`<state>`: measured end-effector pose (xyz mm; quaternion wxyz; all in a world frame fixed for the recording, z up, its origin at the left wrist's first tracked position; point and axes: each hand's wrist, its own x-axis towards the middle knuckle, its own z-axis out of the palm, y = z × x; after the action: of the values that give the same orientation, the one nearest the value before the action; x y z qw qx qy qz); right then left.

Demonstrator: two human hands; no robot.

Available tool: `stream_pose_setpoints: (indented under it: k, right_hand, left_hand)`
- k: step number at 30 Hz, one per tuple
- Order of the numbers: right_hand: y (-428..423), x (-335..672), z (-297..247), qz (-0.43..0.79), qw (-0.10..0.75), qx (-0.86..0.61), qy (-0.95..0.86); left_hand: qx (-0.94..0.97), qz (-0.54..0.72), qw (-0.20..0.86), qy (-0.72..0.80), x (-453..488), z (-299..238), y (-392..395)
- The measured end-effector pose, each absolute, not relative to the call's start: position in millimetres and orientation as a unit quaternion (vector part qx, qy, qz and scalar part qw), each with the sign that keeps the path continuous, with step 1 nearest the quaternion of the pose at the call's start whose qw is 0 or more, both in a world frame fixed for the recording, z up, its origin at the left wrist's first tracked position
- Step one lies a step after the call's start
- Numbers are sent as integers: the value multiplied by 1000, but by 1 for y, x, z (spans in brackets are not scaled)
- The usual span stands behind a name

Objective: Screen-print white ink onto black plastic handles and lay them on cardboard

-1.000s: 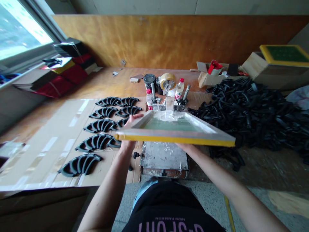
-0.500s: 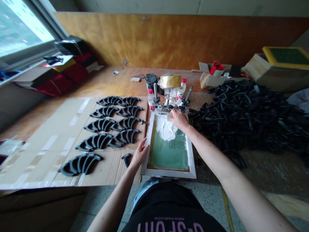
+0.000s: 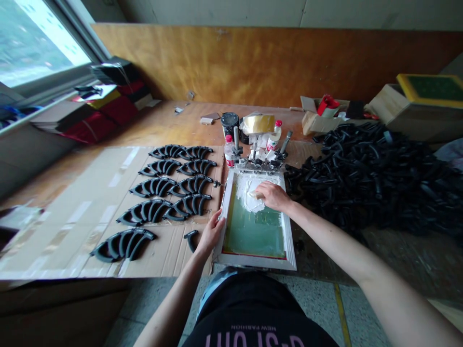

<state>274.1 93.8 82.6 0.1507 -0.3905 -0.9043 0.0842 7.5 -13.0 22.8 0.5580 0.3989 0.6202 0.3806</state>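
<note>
A silk-screen frame (image 3: 291, 260) with a pale metal border and green mesh lies in front of me, white ink (image 3: 249, 185) smeared over its far half. My right hand (image 3: 271, 195) pinches a small pale squeegee (image 3: 258, 194) against the inked mesh; most of the squeegee is hidden by the fingers. At the left border my left hand (image 3: 212, 231) grips the frame's edge, thumb on the side and some fingers out of sight. Just left of that hand, one curved black plastic part (image 3: 192, 239) rests on the cardboard. Clamps (image 3: 258, 164) hold the frame's far end.
Rows of curved black parts (image 3: 142, 212) lie on a cardboard sheet (image 3: 83, 193) to the left. A large heap of black parts (image 3: 369, 178) covers the right side. Behind the clamps stand red-capped bottles (image 3: 229, 152) and a dark tub (image 3: 229, 124). An open carton (image 3: 318, 123) sits farther back.
My right hand has drawn the squeegee from the far end of the screen toward me, through the white ink. My left hand stays at the frame's left edge. The view has shifted slightly.
</note>
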Motion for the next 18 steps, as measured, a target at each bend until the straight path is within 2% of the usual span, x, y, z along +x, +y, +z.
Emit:
stream_pose_setpoints:
  k: [3, 7, 14, 18]
  right_hand:
    - [79, 269, 66, 49, 175, -374, -909]
    - [73, 275, 66, 78, 170, -349, -918]
    - [143, 278, 109, 60, 205, -522, -826]
    - [164, 328, 116, 44, 287, -623, -726]
  left_hand:
    - [400, 367, 563, 623, 7, 24, -13]
    - [388, 365, 569, 626, 7, 28, -13]
    - [390, 392, 574, 604, 4, 82, -12]
    - [405, 452, 534, 589, 5, 123, 3]
